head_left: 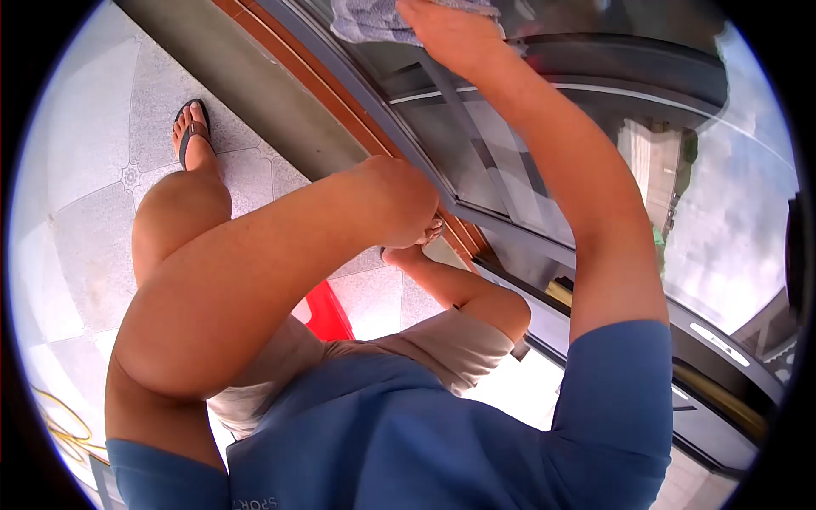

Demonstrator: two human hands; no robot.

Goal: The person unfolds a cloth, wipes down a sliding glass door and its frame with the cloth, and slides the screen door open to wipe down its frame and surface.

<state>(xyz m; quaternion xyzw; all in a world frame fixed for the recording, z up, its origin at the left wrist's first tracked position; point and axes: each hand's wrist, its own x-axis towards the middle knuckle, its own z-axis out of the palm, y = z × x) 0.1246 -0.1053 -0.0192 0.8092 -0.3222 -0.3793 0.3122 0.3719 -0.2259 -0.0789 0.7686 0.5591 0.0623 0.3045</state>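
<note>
At the top edge, my right hand [455, 36] lies over a grey-and-white cloth [365, 20] against a dark glass pane [459, 153]. Part of the hand and cloth is cut off by the frame. My right arm reaches up across the glass. Bent across my lap, my left arm ends with my left hand [401, 204] drooping from the wrist near the pane's lower frame. The fingers of that hand are mostly hidden, and I cannot tell what they touch.
A brown sill [314, 85] runs along the grey frame. Beneath me is a red plastic stool [327, 313] on patterned floor tiles [93, 204]. My sandalled foot [195, 136] rests at the upper left. A yellow hose or cord [68, 429] lies at the lower left. The glass carries reflections.
</note>
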